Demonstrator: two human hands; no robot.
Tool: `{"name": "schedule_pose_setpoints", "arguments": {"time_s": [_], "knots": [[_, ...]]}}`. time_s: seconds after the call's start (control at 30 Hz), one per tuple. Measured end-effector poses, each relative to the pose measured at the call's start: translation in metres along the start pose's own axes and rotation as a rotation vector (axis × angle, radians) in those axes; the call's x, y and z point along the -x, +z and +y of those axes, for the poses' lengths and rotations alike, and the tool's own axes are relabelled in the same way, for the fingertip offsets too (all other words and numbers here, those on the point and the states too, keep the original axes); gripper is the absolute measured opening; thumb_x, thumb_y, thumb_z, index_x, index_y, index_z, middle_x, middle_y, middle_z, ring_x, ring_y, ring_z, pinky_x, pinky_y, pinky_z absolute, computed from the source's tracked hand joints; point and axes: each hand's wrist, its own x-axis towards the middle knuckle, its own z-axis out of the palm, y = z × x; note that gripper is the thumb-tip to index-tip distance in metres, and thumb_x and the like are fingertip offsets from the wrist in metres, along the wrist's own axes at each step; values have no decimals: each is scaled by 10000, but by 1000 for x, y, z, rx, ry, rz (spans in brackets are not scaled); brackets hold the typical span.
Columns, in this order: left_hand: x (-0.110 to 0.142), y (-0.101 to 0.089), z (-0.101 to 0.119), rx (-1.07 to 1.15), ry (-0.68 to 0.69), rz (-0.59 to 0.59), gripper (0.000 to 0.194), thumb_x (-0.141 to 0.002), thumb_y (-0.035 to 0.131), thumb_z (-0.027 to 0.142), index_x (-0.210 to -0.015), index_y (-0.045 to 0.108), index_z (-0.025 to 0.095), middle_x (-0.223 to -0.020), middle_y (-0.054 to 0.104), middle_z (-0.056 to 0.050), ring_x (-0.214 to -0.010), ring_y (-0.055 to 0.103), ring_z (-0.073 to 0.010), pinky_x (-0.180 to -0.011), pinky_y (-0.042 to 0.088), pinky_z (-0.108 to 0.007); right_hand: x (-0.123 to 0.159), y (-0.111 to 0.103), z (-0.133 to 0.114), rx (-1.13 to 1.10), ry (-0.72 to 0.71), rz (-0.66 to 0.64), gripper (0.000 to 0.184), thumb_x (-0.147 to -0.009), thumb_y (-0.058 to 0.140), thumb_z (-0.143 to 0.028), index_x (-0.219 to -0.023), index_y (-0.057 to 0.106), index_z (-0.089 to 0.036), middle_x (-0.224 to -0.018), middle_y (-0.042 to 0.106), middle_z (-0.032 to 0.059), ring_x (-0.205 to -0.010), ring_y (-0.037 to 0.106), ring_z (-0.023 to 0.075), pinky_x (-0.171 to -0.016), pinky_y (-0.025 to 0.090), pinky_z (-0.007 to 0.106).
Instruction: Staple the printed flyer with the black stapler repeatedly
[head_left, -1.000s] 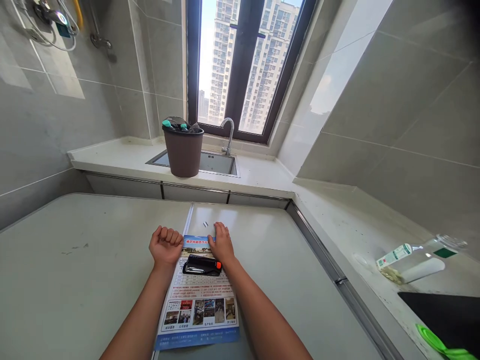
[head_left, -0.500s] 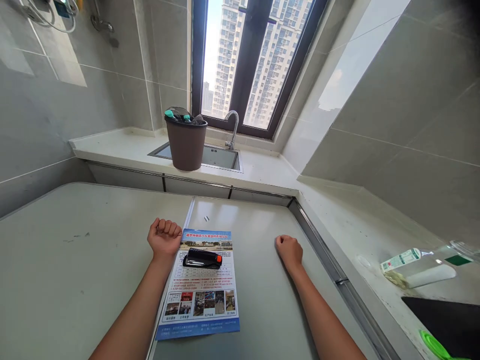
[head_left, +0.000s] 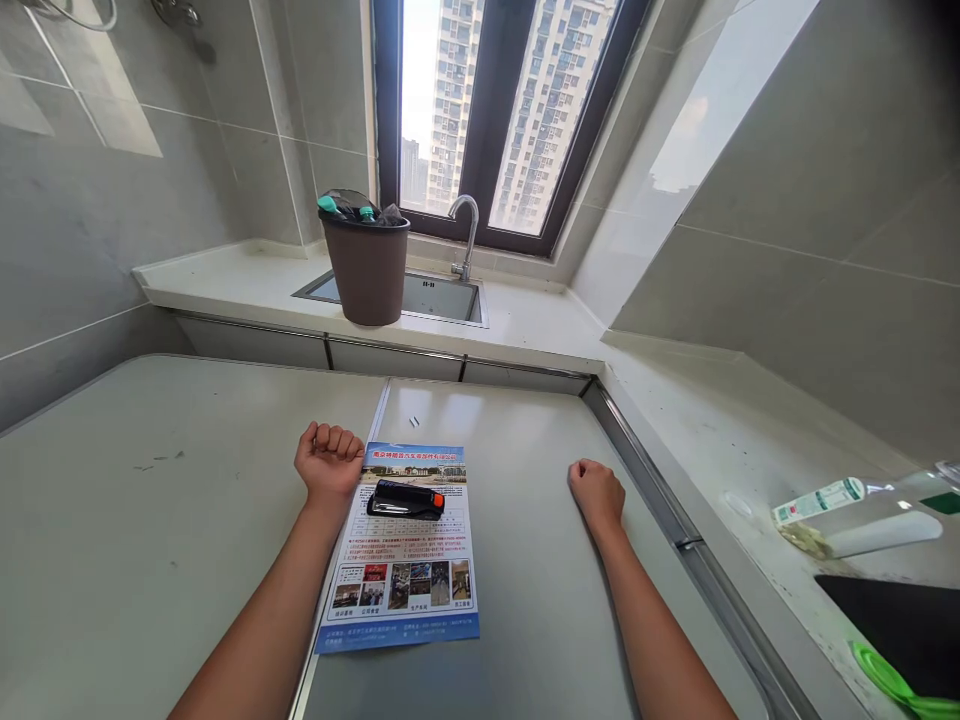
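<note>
From the head camera, the left hand (head_left: 328, 460) is a closed fist gripping nothing, its knuckles resting at the flyer's (head_left: 405, 545) upper left edge. The black stapler (head_left: 406, 499) lies on the flyer just right of it. The right hand (head_left: 598, 492), also curled shut and empty, rests on the table (head_left: 150, 520) well right of the flyer.

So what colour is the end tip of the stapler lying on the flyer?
Orange, on an otherwise black stapler; the head view shows it.

A brown bin (head_left: 367, 268) is standing before a sink (head_left: 431, 297) and tap (head_left: 466, 235) at upper centre, while a clear bottle (head_left: 855, 510) is lying on the counter (head_left: 697, 430) at lower right.
</note>
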Motion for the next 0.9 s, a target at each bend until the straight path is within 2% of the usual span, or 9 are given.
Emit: {"name": "schedule_pose_setpoints", "arguments": {"time_s": [0.1, 0.37, 0.47, 0.53, 0.6, 0.67, 0.73, 0.8, 0.9], "knots": [[-1, -1, -1, -7, 2, 14, 543, -913, 611, 310, -640, 155, 199, -487, 215, 63, -411, 219, -90, -423, 218, -278, 0, 0, 0, 3, -1, 7, 398, -953, 434, -291, -807, 792, -200, -867, 757, 162, -731, 672, 226, -617, 375, 290], [-1, 0, -1, 69, -30, -36, 541, -917, 600, 275, -644, 139, 205, -492, 182, 69, -415, 184, -93, -424, 192, -287, 2, -1, -2, -26, -22, 22, 384, -948, 430, -248, -785, 769, -170, -874, 742, 169, -702, 643, 209, -608, 359, 292], [-1, 1, -1, 95, -31, -33, 541, -914, 600, 273, -645, 137, 205, -501, 159, 73, -418, 158, -88, -425, 181, -282, 2, -5, -13, -68, -65, 2, 362, -950, 452, -234, -732, 732, -162, -801, 722, 130, -642, 598, 179, -598, 350, 282], [-1, 2, -1, 136, -28, -40, 523, -917, 577, 259, -639, 138, 205, -508, 134, 71, -425, 133, -94, -422, 167, -284, 8, -10, -33, -115, -126, -22, 359, -961, 496, -293, -687, 694, -173, -696, 678, 76, -612, 564, 168, -605, 366, 277], [-2, 1, -2, 164, -37, -44, 507, -919, 556, 248, -634, 140, 204, -517, 113, 66, -434, 112, -102, -421, 156, -288, 24, -19, -66, -224, -254, -48, 388, -986, 518, -404, -700, 671, -191, -684, 652, 32, -650, 566, 162, -657, 413, 265], [-3, 0, -2, 172, -50, -48, 501, -917, 552, 241, -630, 143, 204, -526, 98, 64, -441, 103, -109, -422, 151, -292, 49, -28, -108, -573, -522, -117, 343, -1014, 506, -426, -838, 684, -191, -828, 689, 43, -755, 605, 174, -712, 454, 271], [-3, -1, -1, 176, -51, -57, 502, -913, 559, 240, -629, 147, 203, -532, 88, 64, -444, 103, -111, -423, 151, -294, 80, -34, -150, -792, -769, -247, 253, -1007, 551, -432, -1075, 677, -223, -1065, 706, 58, -953, 634, 192, -824, 493, 289], [-3, -2, -1, 176, -44, -69, 501, -913, 563, 241, -629, 152, 202, -535, 85, 64, -443, 108, -111, -425, 155, -293, 106, -34, -185, -844, -930, -334, 328, -969, 637, -413, -1258, 618, -260, -1226, 675, 68, -1118, 611, 212, -954, 487, 331], [-2, -2, -1, 162, -42, -76, 504, -916, 564, 250, -627, 153, 201, -536, 87, 64, -445, 111, -111, -427, 168, -291, 127, -25, -215, -777, -994, -368, 488, -889, 747, -351, -1335, 572, -262, -1238, 678, 75, -1138, 612, 245, -970, 494, 369]]}}
